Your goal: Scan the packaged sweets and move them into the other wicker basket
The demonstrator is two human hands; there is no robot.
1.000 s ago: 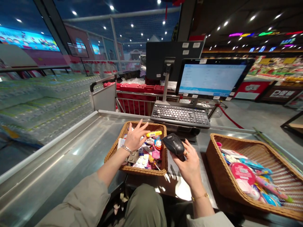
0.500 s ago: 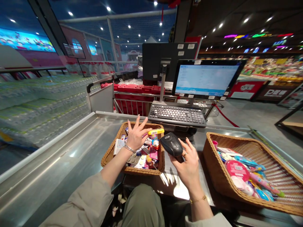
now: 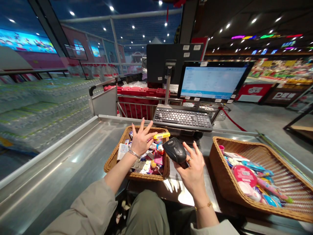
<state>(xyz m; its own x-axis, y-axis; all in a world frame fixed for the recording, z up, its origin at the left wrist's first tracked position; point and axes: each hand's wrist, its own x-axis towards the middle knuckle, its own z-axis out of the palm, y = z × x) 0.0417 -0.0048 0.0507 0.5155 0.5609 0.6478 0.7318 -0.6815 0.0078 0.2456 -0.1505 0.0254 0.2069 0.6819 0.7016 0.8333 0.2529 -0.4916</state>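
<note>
Between the thumb and a finger of my left hand (image 3: 141,140) is a small yellow packet (image 3: 162,135) with a barcode facing me; the other fingers are spread. Below that hand stands a wicker basket (image 3: 146,177) full of small sweets and packets, among them a white box (image 3: 122,150) and a blister pack (image 3: 146,167). My right hand (image 3: 194,169) grips a black barcode scanner (image 3: 175,150) by its handle, which the hand partly hides. The scanner's head points left, close to the yellow packet and over the basket's right edge.
A larger wicker basket (image 3: 215,169) on the right holds toys and a round pink pack (image 3: 244,175). Behind the hands are a keyboard (image 3: 183,118) and a lit screen (image 3: 212,81). The metal counter (image 3: 80,163) has a raised rim. A trolley (image 3: 104,99) stands beyond it.
The scanner in my right hand has shifted slightly left, nearer the yellow packet. My left hand has hardly moved and keeps its hold.
</note>
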